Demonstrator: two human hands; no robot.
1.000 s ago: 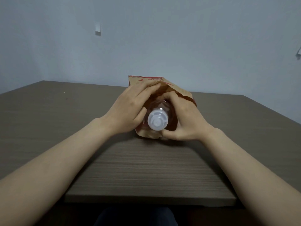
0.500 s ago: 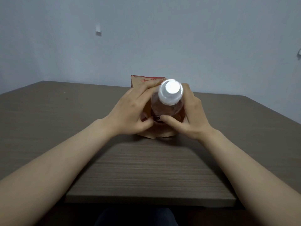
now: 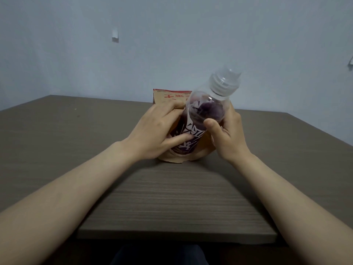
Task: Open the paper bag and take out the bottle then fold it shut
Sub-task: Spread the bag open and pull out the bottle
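Observation:
A brown paper bag (image 3: pixel 168 99) with red print stands in the middle of the table. A clear plastic bottle (image 3: pixel 202 113) with a purple and white label and a pale cap sticks out of its mouth, tilted up and to the right; its base is still hidden low in the bag. My right hand (image 3: pixel 227 134) is wrapped around the bottle's upper body, thumb across the front. My left hand (image 3: pixel 154 132) presses on the bag's left side, with its thumb lying against the bottle's label.
The grey-brown wooden table (image 3: pixel 172 197) stretches wide on both sides, its near edge just in front of me. A pale wall rises behind it, with a small white fitting (image 3: pixel 115 36) on it.
The bottle has risen out of the bag and tipped so its cap now points up and right. My right hand has lifted with it. My left hand stays on the bag.

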